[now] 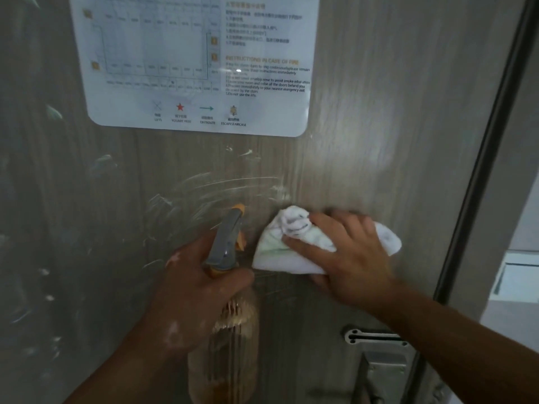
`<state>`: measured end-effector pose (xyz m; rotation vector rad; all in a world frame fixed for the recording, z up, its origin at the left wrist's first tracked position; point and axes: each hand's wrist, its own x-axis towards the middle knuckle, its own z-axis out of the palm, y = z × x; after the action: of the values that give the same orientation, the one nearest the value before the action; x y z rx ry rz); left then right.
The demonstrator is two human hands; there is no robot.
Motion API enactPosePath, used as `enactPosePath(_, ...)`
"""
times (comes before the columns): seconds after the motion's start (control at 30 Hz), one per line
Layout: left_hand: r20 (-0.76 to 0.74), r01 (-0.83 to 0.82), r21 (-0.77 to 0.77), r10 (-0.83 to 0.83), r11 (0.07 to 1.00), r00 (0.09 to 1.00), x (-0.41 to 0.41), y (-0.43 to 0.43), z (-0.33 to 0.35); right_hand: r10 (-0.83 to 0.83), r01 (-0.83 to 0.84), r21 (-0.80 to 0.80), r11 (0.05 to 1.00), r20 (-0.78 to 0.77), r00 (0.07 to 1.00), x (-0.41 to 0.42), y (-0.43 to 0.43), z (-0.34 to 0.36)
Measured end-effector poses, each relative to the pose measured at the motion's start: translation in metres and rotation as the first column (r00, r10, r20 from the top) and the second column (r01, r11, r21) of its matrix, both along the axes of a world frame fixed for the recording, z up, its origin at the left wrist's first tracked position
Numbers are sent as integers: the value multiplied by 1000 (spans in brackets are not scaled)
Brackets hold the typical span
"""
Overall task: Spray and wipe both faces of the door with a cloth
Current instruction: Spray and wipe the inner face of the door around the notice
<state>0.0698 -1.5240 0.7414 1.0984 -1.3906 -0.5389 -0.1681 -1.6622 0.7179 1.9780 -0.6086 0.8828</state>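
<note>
door (pixel 364 126) — right hand (pixel 350 252) flat on cloth (pixel 280 253)

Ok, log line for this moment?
left hand: grips grey-and-orange spray bottle | right hand: presses white cloth on wood-grain door | phase: wiping below white notice

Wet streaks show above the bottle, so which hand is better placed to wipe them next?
Right. The right hand presses the cloth on the door, just beside the streaks; the left hand is full, gripping the spray bottle.
</note>
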Motion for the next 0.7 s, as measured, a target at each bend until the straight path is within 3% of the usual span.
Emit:
enactPosePath(0.23, 5, 13, 33, -13, 999, 1000, -5, 4, 1, 26, -18, -42, 999, 220, 975, 28, 5, 81)
enactPosePath(0.37, 8, -17, 23, 16, 1000, 1000, -3, 2, 1, 36, -19, -68, 998, 267, 963, 37, 3, 87)
enactPosePath(0.6, -9, -31, 51, 31, 998, 999, -2, 10, -9, 22, -22, 2, 1000, 52, 998, 4, 1, -6)
enactPosePath(0.7, 2, -15, 52, 15, 999, 1000, -3, 18, -11, 6, -7, 29, 1000, 57, 998, -7, 3, -10)
